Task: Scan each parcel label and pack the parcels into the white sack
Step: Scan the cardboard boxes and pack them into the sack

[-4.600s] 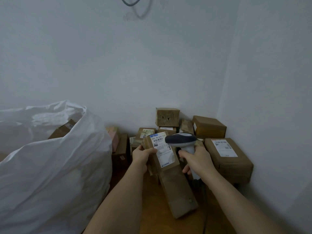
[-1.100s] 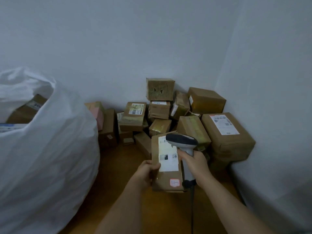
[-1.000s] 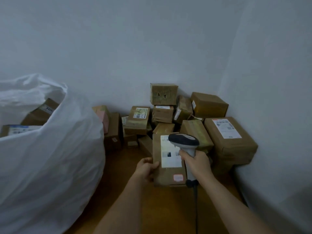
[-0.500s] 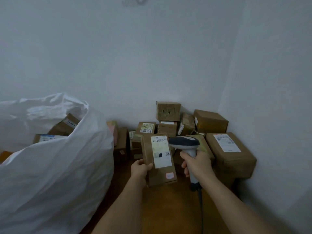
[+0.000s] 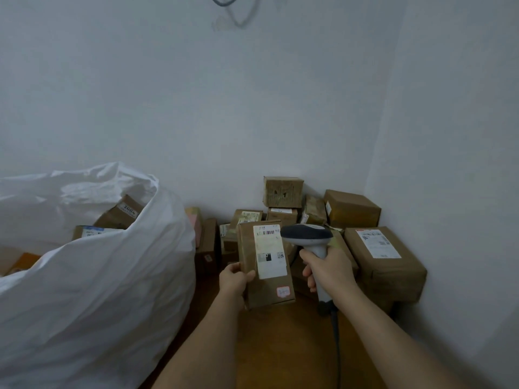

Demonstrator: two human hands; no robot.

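My left hand (image 5: 234, 280) grips the left edge of a flat brown parcel (image 5: 250, 265), held upright in the air with its white barcode label (image 5: 269, 252) facing me. My right hand (image 5: 328, 272) grips the handle of a grey barcode scanner (image 5: 307, 237), whose dark head sits just right of the label's top. The white sack (image 5: 92, 282) bulges at the left, open at the top, with several brown parcels (image 5: 119, 213) showing inside.
A pile of brown cardboard parcels (image 5: 283, 192) fills the corner, with a large labelled one (image 5: 384, 256) against the right wall. The scanner's cable (image 5: 335, 346) hangs down over the wooden floor (image 5: 280, 346). White walls close the back and right.
Over the last second I have lifted the parcel off the pile and turned it upright, with the scanner kept beside its label. The earlier long parcel is out of my hands.
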